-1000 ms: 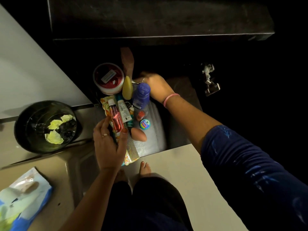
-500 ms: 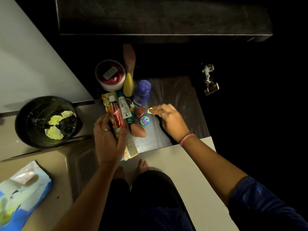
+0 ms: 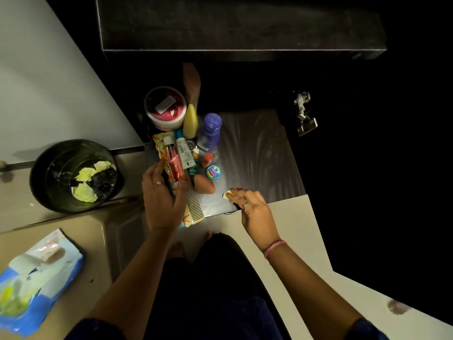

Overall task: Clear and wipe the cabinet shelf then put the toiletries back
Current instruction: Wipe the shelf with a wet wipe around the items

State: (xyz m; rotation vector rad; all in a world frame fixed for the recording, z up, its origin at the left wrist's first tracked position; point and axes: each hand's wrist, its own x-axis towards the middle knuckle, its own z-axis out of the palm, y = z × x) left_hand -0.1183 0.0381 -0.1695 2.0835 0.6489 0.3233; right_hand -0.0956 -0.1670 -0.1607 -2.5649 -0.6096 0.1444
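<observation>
The right hand (image 3: 255, 212) presses a small yellow wipe (image 3: 227, 194) onto the dark shelf (image 3: 259, 153) under straight fingers. Just left of it lie a brown sponge (image 3: 206, 186) and a comb (image 3: 195, 204). The left hand (image 3: 163, 200) grips a red tube (image 3: 172, 161) among the toiletries.

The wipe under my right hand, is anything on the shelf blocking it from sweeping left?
Yes. Left of the right hand and its yellow wipe lie a brown oval piece, a small round tin and a comb.
</observation>
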